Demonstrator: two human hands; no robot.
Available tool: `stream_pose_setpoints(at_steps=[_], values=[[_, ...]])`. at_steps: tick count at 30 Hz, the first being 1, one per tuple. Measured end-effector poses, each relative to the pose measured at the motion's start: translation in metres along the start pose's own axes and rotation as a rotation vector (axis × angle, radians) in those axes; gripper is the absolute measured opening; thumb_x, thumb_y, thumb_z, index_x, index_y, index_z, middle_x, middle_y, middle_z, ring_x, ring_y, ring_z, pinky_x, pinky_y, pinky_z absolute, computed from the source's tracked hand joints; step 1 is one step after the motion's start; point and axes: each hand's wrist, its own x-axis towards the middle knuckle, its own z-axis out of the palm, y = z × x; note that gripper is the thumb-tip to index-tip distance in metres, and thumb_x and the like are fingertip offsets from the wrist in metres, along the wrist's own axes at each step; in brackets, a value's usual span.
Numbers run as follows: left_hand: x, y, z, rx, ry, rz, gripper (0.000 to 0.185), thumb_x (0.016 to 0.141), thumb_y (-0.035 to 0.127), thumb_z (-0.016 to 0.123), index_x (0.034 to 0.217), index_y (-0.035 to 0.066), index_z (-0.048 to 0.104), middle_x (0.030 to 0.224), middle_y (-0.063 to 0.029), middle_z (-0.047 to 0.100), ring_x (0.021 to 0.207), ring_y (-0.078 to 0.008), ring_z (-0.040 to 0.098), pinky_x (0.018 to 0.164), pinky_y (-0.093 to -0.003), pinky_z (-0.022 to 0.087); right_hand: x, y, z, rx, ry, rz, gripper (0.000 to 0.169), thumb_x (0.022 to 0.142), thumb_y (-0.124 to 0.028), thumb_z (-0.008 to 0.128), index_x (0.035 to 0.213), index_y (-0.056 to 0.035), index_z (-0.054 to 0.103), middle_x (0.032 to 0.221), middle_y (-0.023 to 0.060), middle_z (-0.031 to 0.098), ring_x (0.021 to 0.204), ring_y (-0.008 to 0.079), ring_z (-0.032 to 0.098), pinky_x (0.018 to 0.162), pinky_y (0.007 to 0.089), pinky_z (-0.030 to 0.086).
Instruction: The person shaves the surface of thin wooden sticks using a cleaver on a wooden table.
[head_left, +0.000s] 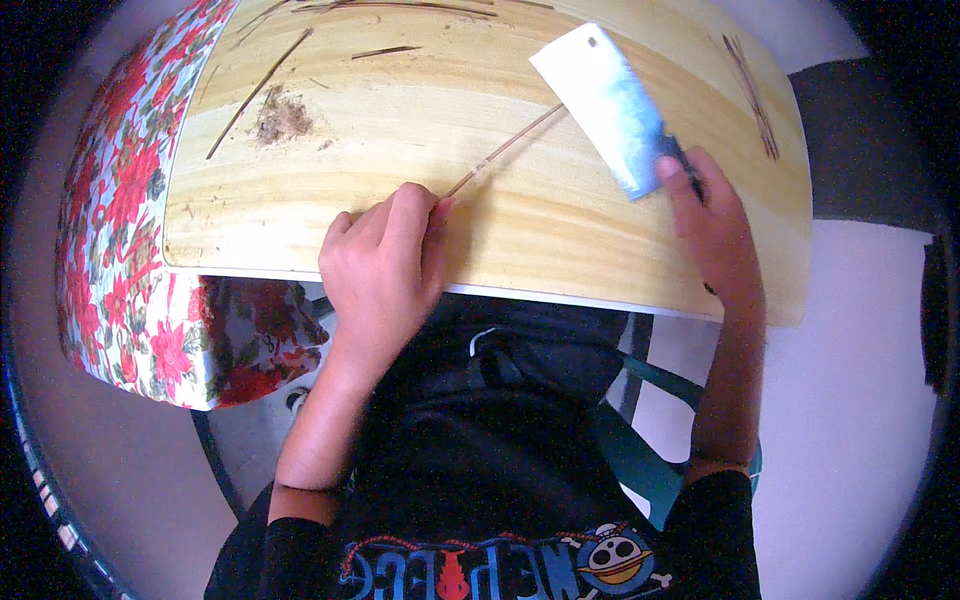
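My left hand (386, 255) is closed around the near end of a thin brown stick (517, 139), which slants up and right across the wood-grained tabletop (360, 165). In my right hand (709, 217) is the dark handle of a cleaver (600, 105) with a broad, shiny rectangular blade and a hole near its far corner. The blade's left edge meets or overlaps the stick's far end; whether they touch I cannot tell. Where my left fingers wrap the stick, it is hidden.
Brown shavings (283, 120) lie at the left beside a long dark stick (259, 94). A short piece (386, 52) and several sticks (397, 7) are farther back. More thin sticks (750, 97) lie at the right. A floral cloth (124, 195) covers the surface at the left.
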Motion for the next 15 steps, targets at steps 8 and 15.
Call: stream_pose_setpoints(at_steps=[8,15], values=[[-0.001,-0.002,0.004,-0.021,0.123,0.049,0.014,0.091,0.014,0.073,0.092,0.009,0.059,0.065,-0.0076,0.060,0.053,-0.0291,0.057,0.053,-0.0400,0.038,-0.011,0.046,-0.026,0.110,0.061,0.331,0.035,0.106,-0.040,0.057,0.097,-0.0064,0.057,0.069,0.0038,0.053,0.066,0.0151,0.056,0.062,0.0362,0.047],[-0.004,-0.001,0.004,-0.063,0.162,0.025,0.014,0.091,0.010,0.072,0.098,0.007,0.061,0.069,-0.0089,0.063,0.054,-0.0297,0.057,0.055,-0.0405,0.039,-0.018,0.048,-0.010,-0.396,0.299,-0.221,0.033,0.104,-0.033,0.060,0.094,-0.0015,0.059,0.084,0.0166,0.062,0.085,0.0334,0.062,0.085,0.0447,0.049]])
